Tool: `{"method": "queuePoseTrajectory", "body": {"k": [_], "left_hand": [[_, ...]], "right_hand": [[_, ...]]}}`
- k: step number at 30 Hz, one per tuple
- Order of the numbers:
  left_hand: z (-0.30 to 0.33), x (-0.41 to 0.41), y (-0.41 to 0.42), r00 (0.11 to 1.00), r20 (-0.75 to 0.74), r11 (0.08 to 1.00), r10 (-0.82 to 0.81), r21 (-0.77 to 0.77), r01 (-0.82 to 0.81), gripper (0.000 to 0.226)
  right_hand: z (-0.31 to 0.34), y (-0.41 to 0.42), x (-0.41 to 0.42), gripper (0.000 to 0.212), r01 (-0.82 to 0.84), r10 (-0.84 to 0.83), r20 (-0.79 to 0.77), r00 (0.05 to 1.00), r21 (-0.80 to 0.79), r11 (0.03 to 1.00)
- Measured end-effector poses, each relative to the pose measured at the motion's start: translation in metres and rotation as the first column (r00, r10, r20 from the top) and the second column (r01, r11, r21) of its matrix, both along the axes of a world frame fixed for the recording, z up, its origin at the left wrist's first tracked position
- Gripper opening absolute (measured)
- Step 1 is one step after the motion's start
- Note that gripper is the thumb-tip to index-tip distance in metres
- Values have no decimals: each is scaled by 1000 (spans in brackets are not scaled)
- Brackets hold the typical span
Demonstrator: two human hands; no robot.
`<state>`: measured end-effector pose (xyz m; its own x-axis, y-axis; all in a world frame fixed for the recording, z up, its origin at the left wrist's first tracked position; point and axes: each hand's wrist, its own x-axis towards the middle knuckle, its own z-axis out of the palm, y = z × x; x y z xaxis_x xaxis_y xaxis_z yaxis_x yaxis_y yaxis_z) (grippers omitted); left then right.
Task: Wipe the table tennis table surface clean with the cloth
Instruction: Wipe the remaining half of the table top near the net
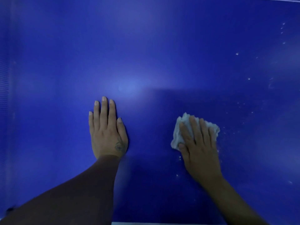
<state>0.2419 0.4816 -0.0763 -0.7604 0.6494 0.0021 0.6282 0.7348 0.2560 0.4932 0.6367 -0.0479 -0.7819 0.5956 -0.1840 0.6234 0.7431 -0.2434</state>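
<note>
To do this wiping pass well, the stroke probably needed to run rightward and away from the person, since the pale specks (237, 54) lay scattered over the right part of the blue table (146, 46), some just beside the cloth and others well apart from it toward the far right corner; steady downward pressure with the cloth kept bunched under the palm would likely gather the crumbs rather than scatter them. The right hand (197, 143) lay flat on top of the crumpled white cloth (177, 133), its fingers fairly straight and spread over the fabric, pressing it to the table rather than gripping it; the cloth stuck out beyond the fingertips and to the thumb side. The left hand (107, 130) rested palm down on bare table well to the left of the cloth, fingers straight and close together, holding nothing, apparently bracing the body. The table's near white edge line (162, 223) showed below both forearms.
</note>
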Motion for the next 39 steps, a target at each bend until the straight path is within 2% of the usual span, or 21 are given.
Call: {"method": "queuePoseTrajectory", "body": {"k": [4,7,10,14,17,20,23,27,30,34,36,39], "left_hand": [[0,0,1,1000,-5,1000,-1,4,1,58],[-1,0,2,1000,-20,1000,-2,20,2,57],[0,0,1,1000,-28,1000,-9,24,9,57],[0,0,1,1000,-5,1000,-12,-28,12,58],[1,-1,-3,999,15,998,-40,-49,41,59],[5,18,-34,997,20,996,-68,-55,69,59],[8,54,-68,1000,14,997,-25,-71,26,61],[4,59,-75,1000,-13,999,-19,-50,18,61],[5,60,-74,1000,-12,999,-10,-52,9,61],[4,58,-77,1000,-7,999,-12,-36,12,60],[3,58,-77,1000,-4,999,-14,-35,14,61],[4,60,-76,1000,4,999,-19,-39,19,61]], "right_hand": [[-6,36,-20,58,-15,15,-36,999,22,1000],[-13,67,-49,58,110,-108,-36,994,78,991],[-15,42,-43,58,191,-188,-39,981,72,979],[-8,-24,0,59,128,-127,-43,991,27,991],[-5,-31,0,60,125,-125,-16,992,17,992],[-5,1,-42,60,115,-115,-7,993,36,993],[-11,35,-111,61,116,-114,-53,992,31,993],[-18,55,-209,64,7,-7,-66,998,-12,1000],[-20,49,-247,64,-92,92,-81,992,5,996],[-19,8,-203,60,-271,277,-94,956,78,960],[-11,-23,-150,61,-358,358,-68,931,19,934],[2,-68,-68,64,-404,403,-33,915,-58,913]]}}
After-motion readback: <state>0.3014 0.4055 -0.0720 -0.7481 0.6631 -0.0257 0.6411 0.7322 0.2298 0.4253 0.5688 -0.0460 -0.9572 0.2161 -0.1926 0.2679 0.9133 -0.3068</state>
